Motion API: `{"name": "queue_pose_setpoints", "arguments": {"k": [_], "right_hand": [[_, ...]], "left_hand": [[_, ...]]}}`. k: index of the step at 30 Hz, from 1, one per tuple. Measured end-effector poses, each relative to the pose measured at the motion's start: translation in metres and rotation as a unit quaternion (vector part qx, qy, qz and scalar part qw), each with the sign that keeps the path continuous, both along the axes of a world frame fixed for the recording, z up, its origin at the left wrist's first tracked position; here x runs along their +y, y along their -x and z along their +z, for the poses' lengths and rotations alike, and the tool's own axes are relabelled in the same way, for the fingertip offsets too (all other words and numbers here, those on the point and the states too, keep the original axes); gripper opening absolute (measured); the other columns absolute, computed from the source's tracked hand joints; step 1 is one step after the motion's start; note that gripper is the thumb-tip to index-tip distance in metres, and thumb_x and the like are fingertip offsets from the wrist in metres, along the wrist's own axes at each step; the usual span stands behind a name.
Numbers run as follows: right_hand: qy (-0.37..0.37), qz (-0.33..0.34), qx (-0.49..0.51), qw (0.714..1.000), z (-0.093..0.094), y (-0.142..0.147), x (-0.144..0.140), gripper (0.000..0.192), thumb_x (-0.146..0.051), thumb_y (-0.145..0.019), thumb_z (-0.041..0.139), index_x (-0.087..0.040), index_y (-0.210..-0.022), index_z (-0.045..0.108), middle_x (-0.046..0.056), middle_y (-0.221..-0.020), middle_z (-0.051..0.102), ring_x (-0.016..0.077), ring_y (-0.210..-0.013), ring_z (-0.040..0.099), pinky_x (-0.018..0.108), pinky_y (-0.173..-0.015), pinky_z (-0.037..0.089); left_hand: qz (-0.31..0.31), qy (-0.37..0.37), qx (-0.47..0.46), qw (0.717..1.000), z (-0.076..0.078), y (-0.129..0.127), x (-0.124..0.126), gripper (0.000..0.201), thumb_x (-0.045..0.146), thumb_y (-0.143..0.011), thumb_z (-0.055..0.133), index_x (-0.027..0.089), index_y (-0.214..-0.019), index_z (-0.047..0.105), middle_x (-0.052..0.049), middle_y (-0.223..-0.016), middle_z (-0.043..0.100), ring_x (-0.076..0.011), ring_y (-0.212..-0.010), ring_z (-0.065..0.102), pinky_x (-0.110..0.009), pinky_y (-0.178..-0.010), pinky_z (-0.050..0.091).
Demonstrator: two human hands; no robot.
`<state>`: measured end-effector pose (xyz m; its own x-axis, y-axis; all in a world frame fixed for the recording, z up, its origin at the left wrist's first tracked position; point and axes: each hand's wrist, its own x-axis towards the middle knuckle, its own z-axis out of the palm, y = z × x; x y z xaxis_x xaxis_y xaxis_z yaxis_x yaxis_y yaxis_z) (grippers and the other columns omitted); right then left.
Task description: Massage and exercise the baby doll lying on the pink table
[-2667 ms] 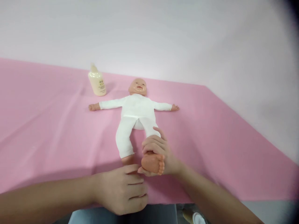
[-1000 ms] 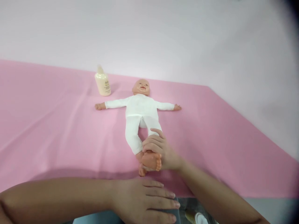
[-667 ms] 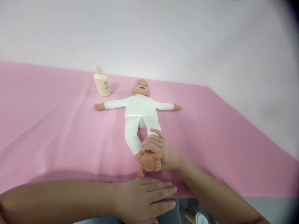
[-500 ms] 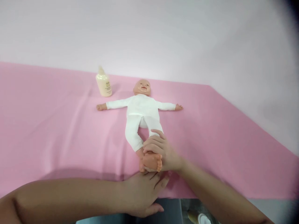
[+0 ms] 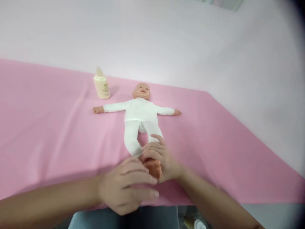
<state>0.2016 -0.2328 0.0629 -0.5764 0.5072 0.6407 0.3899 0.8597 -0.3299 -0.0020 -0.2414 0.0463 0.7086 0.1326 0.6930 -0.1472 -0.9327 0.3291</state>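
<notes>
A cream bottle stands upright near the far edge of the pink sheet, just left of the baby doll, which lies on its back at mid-sheet with arms spread. Near the front edge, the left hand hovers with fingers loosely curled, holding nothing, fingertips just short of the doll's foot. The right hand grips that foot's ankle, fingers wrapped over it.
</notes>
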Motion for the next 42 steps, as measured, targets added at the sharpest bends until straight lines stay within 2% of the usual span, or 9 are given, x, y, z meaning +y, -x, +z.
{"name": "queue_pose_setpoints", "arguments": {"k": [3, 5, 7, 12, 18, 22, 29, 33, 42], "right_hand": [[0.003, -0.009, 0.008, 1.0, 0.001, 0.001, -0.002, 0.029, -0.047, -0.074, 0.055, -0.023, -0.089, 0.05, 0.0, -0.079, 0.067, 0.0194, -0.081, 0.067, 0.048, -0.108, 0.032], [0.015, 0.002, 0.007, 1.0, 0.003, 0.001, -0.001, 0.028, -0.047, -0.073, 0.057, -0.024, -0.086, 0.049, -0.002, -0.075, 0.066, 0.0182, -0.077, 0.066, 0.047, -0.108, 0.033], [0.024, 0.014, 0.004, 1.0, 0.004, 0.0, 0.0, 0.029, -0.049, -0.072, 0.059, -0.025, -0.082, 0.047, -0.004, -0.071, 0.064, 0.0168, -0.071, 0.065, 0.045, -0.106, 0.036], [0.024, 0.014, 0.02, 0.999, 0.002, -0.003, 0.001, 0.026, -0.05, -0.077, 0.048, -0.024, -0.075, 0.043, -0.005, -0.06, 0.054, 0.0149, -0.059, 0.058, 0.046, -0.102, 0.037], [0.05, 0.017, 0.022, 0.998, 0.004, -0.002, -0.002, 0.01, -0.031, -0.076, 0.047, -0.023, -0.082, 0.045, -0.004, -0.065, 0.055, 0.0139, -0.062, 0.058, 0.043, -0.096, 0.041], [0.05, 0.035, 0.022, 0.998, 0.005, -0.002, -0.002, 0.01, -0.033, -0.081, 0.044, -0.023, -0.085, 0.044, -0.003, -0.068, 0.056, 0.0145, -0.066, 0.058, 0.04, -0.092, 0.041], [0.066, 0.043, 0.0, 0.997, -0.006, -0.003, 0.002, 0.035, -0.058, -0.089, 0.034, -0.024, -0.087, 0.04, 0.001, -0.076, 0.058, 0.0186, -0.078, 0.058, 0.042, -0.095, 0.037], [0.097, 0.064, 0.018, 0.993, -0.003, -0.001, 0.001, 0.032, -0.049, -0.091, 0.024, -0.022, -0.085, 0.041, 0.001, -0.075, 0.058, 0.0185, -0.077, 0.056, 0.045, -0.096, 0.036], [0.163, 0.078, 0.03, 0.983, 0.003, 0.002, -0.004, 0.025, -0.029, -0.09, 0.023, -0.022, -0.079, 0.045, 0.0, -0.062, 0.058, 0.0176, -0.072, 0.057, 0.045, -0.1, 0.034]], "left_hand": [[0.086, 0.06, -0.007, 0.994, 0.001, -0.001, 0.014, 0.069, 0.032, -0.088, 0.052, 0.026, -0.149, 0.02, -0.015, -0.144, 0.043, -0.0326, -0.135, 0.039, -0.057, -0.109, 0.036], [0.083, 0.111, 0.017, 0.99, -0.004, -0.006, 0.019, 0.081, 0.044, -0.089, 0.052, 0.02, -0.152, 0.008, -0.02, -0.153, 0.027, -0.0368, -0.142, 0.027, -0.061, -0.11, 0.032], [0.071, 0.151, 0.046, 0.985, -0.009, -0.009, 0.023, 0.087, 0.055, -0.09, 0.047, 0.015, -0.153, 0.0, -0.023, -0.155, 0.023, -0.038, -0.143, 0.025, -0.06, -0.111, 0.032], [0.089, 0.13, 0.102, 0.982, -0.012, -0.01, 0.024, 0.076, 0.059, -0.095, 0.029, 0.018, -0.153, 0.0, -0.019, -0.142, 0.045, -0.0341, -0.128, 0.046, -0.061, -0.11, 0.029], [0.149, 0.133, 0.146, 0.969, -0.004, -0.006, 0.029, 0.072, 0.046, -0.094, 0.039, 0.017, -0.152, 0.007, -0.011, -0.107, 0.066, -0.0271, -0.09, 0.06, -0.05, -0.087, 0.046], [0.134, 0.135, 0.153, 0.97, -0.003, -0.007, 0.03, 0.084, 0.049, -0.089, 0.049, 0.019, -0.153, 0.004, -0.007, -0.097, 0.068, -0.0252, -0.08, 0.062, -0.044, -0.076, 0.049], [0.125, 0.168, 0.145, 0.967, -0.005, -0.012, 0.027, 0.1, 0.044, -0.081, 0.064, 0.026, -0.153, -0.003, -0.007, -0.11, 0.068, -0.025, -0.09, 0.065, -0.04, -0.079, 0.049], [0.133, 0.168, 0.127, 0.969, -0.009, -0.013, 0.027, 0.092, 0.038, -0.085, 0.061, 0.025, -0.153, 0.0, -0.004, -0.098, 0.07, -0.0226, -0.083, 0.065, -0.038, -0.075, 0.05], [0.137, 0.157, 0.124, 0.97, -0.012, -0.013, 0.027, 0.088, 0.03, -0.086, 0.056, 0.025, -0.153, 0.0, -0.002, -0.092, 0.07, -0.022, -0.08, 0.065, -0.04, -0.076, 0.05]]}}
